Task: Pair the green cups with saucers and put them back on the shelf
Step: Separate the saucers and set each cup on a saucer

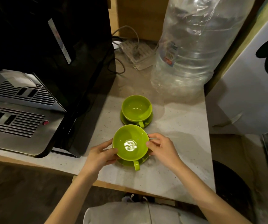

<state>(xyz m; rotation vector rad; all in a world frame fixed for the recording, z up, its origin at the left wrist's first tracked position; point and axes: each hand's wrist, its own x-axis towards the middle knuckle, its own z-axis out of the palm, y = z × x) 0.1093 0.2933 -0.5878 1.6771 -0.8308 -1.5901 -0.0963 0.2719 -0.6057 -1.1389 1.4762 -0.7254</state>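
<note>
On counter (178,126): both hands (100,155) hold cup (130,143); label unreadable

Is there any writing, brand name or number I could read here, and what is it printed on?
No text here can be read.
Water bottle: its blue, white and red label carries print, too blurred to read.
Coffee machine: no lettering visible.
Green cups and saucers: plain, no marks.

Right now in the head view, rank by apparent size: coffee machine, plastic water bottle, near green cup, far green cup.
1. Coffee machine
2. Plastic water bottle
3. Near green cup
4. Far green cup

The cups may match; nearness enlarges one.
</note>
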